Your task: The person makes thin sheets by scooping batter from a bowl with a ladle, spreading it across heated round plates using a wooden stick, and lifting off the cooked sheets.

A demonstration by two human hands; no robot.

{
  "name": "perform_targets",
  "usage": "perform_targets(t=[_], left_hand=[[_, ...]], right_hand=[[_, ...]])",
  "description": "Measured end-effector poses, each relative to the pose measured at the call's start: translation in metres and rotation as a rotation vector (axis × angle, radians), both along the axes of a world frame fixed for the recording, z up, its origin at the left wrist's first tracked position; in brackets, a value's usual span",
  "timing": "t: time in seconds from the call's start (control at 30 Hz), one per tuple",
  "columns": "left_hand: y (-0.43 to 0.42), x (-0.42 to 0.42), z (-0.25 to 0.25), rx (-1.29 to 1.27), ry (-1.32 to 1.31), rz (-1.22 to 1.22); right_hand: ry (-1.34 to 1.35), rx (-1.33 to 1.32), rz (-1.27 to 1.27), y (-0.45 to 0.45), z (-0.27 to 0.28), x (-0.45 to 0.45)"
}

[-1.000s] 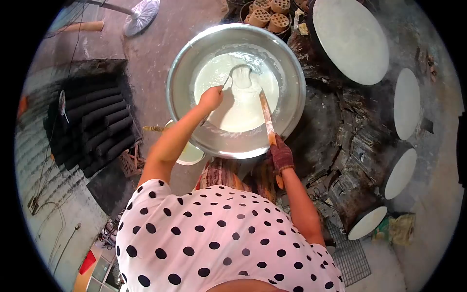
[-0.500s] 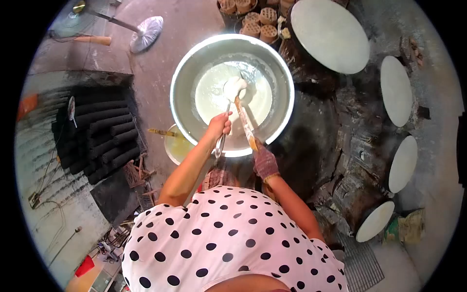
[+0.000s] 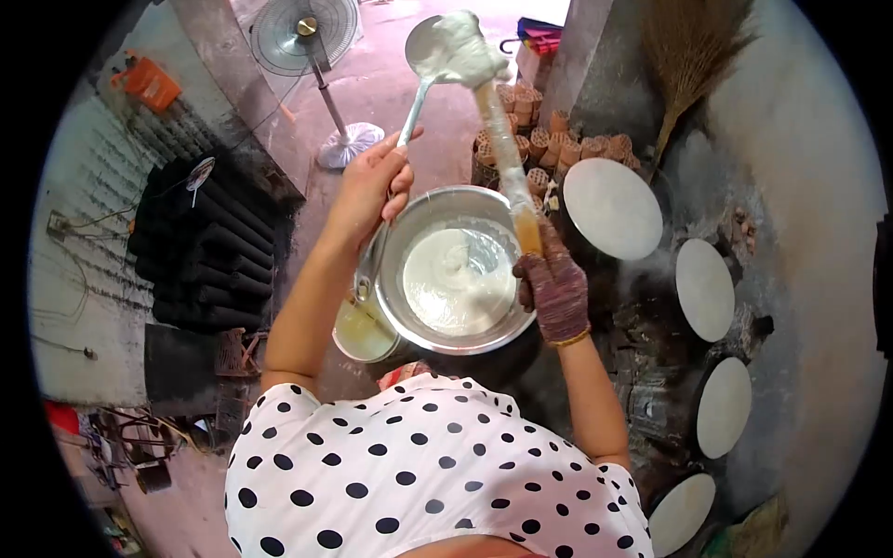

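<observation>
My bare left hand [image 3: 374,186] is closed around the handle of a metal ladle [image 3: 416,104], raised beyond the basin's far rim. White batter [image 3: 462,51] clings in a thick lump to the ladle's bowl and to the tip of a long wooden stick [image 3: 503,149]. That stick's lower end is in my gloved right hand [image 3: 555,284], fingers wrapped round it. Below both tools stands a wide metal basin [image 3: 446,346] with white batter pooled in its bottom. At the basin's left side is a smaller container [image 3: 367,337] of yellowish liquid, partly behind my left arm.
Several round white discs [image 3: 612,208] stretch down the right side, with haze near them. Perforated clay cylinders [image 3: 558,153] stand behind the basin. A fan [image 3: 307,35] is at the back left, dark stacked cylinders [image 3: 209,246] are at left, and a straw broom [image 3: 693,56] leans back right.
The ladle and stick have risen out of the basin, carrying a lump of batter upward and away from me. The view has tilted up, showing the fan, broom and doorway area.
</observation>
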State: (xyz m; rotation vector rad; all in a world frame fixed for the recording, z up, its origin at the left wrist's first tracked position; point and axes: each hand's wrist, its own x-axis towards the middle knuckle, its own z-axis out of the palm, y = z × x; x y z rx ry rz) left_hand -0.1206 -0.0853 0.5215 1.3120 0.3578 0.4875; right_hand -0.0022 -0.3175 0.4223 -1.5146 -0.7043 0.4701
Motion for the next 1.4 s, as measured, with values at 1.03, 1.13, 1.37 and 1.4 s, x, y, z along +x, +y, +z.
perform_targets(t=[1.03,1.13,1.37,1.4], left_hand=[[-0.44,0.063,-0.22,-0.464,0.949,-1.617],[-0.572,0.05,-0.243,-0.474,1.255,-1.679],[-0.74,-0.079,-0.205,0.195,0.568,-2.426],[-0.756,-0.106,-0.205,0.182,0.562,-2.5]], right_hand=[[0.007,-1.133,-1.662,-0.31,-0.195,-0.342],[0.078,-0.653,-1.958,-0.339,-0.264,-0.413],[0.667,-1.289,-2.132,-0.374,-0.179,-0.549],[0.708,-1.288,-2.163,-0.38,-0.183,-0.563]])
